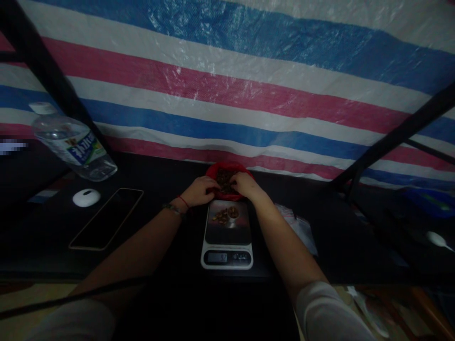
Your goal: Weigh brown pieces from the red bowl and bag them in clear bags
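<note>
A red plastic bag, its mouth spread wide, holds many small brown pieces that look like nuts or dried bits. My left hand grips the bag's left rim with curled fingers. Over the bag's right side, my right hand dips its bent fingers among the brown pieces; whatever they pinch is hidden. Just in front of the bag stands a white kitchen scale with a lit display. On its metal plate lie a loose heap of brown pieces and a small round cup with more of them.
Left on the black table are a clear water bottle, a white rounded object and a phone. Clear plastic bags lie beside my right forearm. Black metal posts and a striped tarp bound the back.
</note>
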The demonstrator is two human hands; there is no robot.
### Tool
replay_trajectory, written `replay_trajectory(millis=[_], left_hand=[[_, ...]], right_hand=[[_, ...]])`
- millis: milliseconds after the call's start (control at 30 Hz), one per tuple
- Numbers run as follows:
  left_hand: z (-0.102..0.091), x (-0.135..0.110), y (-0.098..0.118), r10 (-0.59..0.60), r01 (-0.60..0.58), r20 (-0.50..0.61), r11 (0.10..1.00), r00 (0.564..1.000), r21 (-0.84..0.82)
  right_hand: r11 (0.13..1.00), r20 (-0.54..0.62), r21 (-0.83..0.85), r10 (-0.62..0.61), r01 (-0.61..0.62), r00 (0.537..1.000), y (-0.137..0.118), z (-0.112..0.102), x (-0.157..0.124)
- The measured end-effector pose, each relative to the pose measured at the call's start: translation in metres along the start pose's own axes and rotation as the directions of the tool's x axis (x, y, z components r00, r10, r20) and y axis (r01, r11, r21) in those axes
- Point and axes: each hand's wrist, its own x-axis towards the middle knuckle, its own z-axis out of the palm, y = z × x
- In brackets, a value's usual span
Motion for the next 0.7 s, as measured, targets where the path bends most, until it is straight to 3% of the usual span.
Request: replay_trajectory(millis=[233, 467, 700], left_hand=[[0.011, 0.000, -0.010, -0.070, 0.070, 0.015, 0.997, 0.997, 0.013], [0.015, 0.002, -0.015, -0.116, 0.117, -0.016, 0.992, 0.993, 0.046], [0.003, -0.001, 0.010, -0.064, 0.066, -0.169, 0.998, 0.984, 0.004]], right_hand=[[0.997, -0.093, 0.050, 0.056, -0.052, 0.994, -0.001, 0.005, -0.008], [0.971, -0.272, 0.237, 0.103, -0.037, 0.957, -0.001, 0.006, -0.018], [0.816, -0.241, 0.578, 0.151, 0.017, 0.959, -0.009, -0.005, -0.057]])
